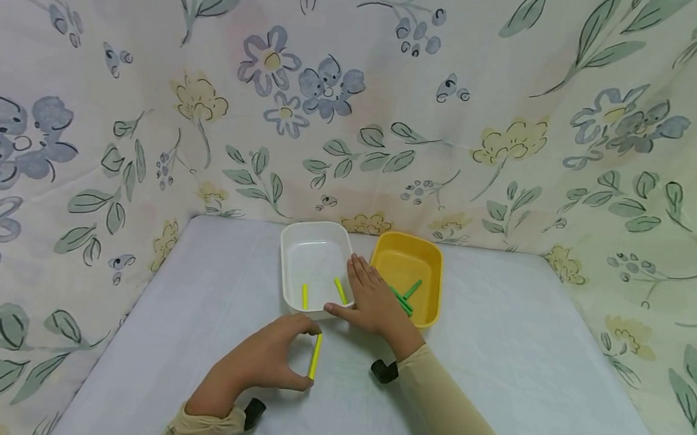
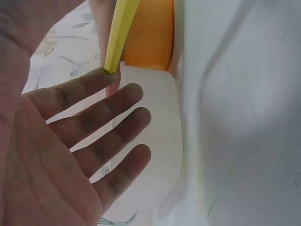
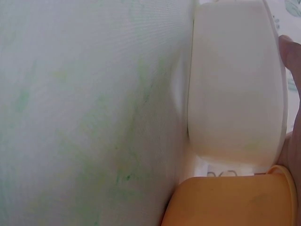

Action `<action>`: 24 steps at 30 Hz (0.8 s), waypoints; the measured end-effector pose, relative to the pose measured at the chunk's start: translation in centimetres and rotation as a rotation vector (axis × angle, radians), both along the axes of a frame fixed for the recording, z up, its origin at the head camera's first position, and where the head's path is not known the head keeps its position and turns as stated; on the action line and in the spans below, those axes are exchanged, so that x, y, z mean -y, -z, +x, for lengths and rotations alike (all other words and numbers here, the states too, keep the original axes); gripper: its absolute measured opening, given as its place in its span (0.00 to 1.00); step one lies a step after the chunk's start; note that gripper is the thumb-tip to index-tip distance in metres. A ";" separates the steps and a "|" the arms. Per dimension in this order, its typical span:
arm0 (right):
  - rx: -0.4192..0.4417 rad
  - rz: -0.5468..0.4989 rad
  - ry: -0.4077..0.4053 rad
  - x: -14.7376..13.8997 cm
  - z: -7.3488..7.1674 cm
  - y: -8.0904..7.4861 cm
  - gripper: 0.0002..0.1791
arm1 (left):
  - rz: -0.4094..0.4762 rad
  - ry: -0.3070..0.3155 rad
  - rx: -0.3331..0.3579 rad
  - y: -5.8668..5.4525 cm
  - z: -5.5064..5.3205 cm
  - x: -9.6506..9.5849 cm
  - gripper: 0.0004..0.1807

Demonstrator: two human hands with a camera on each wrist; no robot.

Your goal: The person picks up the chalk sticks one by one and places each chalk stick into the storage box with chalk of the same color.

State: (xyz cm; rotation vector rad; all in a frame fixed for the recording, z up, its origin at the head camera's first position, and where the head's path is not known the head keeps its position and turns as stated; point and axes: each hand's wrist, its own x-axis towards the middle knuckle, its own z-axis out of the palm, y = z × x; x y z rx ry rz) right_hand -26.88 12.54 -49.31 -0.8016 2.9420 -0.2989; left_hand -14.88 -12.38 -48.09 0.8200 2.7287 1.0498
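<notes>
My left hand [image 1: 268, 357] pinches a slim yellow stick [image 1: 315, 357] by its two ends, thumb below and index finger above. In the left wrist view the stick shows flat sides, and the other fingers [image 2: 117, 106] reach out straight. Just beyond stands a white plastic container [image 1: 314, 249] with two more yellow sticks [image 1: 340, 291] inside. My right hand [image 1: 372, 301] rests at that container's near right corner, its fingers straight along the right side and the thumb along the front rim. In the right wrist view the thumb [image 3: 289, 52] touches the rim.
A yellow-orange container [image 1: 439, 274] stands right of the white one, holding several green sticks [image 1: 413, 289]. White cloth [image 1: 218, 282] covers the table, with faint green and yellow smudges. A floral curtain [image 1: 395, 111] hangs behind and at the sides.
</notes>
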 end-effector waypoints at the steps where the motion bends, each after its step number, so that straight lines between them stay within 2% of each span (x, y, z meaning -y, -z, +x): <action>1: -0.002 -0.001 -0.001 0.0 0.0 0.0 0.67 | 0.006 -0.002 0.000 0.0 0.0 0.0 0.42; 18: -0.003 0.007 -0.004 0.0 0.0 -0.2 0.67 | 0.084 -0.098 -0.062 -1.1 -0.2 0.3 0.42; 24: -0.004 -0.008 -0.003 0.0 0.1 0.0 0.67 | 0.093 -0.103 -0.117 -1.3 -0.3 0.6 0.41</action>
